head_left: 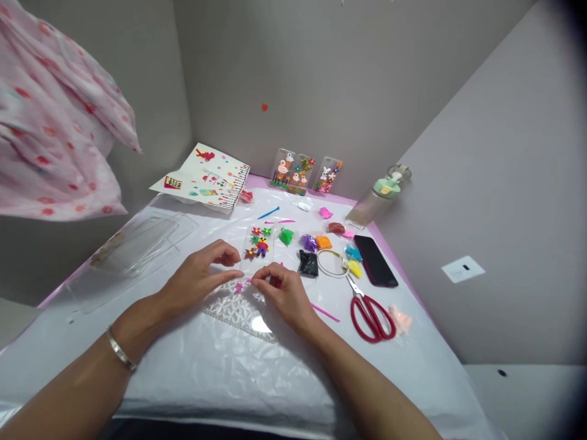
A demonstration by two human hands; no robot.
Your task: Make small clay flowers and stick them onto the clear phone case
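Observation:
My right hand is closed, thumb and forefinger pinching a small pink piece of clay. Just left of it, my left hand has its thumb stretched out and its curved fingers apart, holding nothing. Under both hands lies a clear patterned plate, with a little pink clay bit on it. Beyond them a clear phone case carries clay flowers and a small yellow, red and purple clay figure. My right palm hides part of the plate.
Wrapped clay packs, such as a black one and a green one, lie to the right. Red-handled scissors, a phone, a bottle and a tape ring are there too. Decorated cases lean against the wall.

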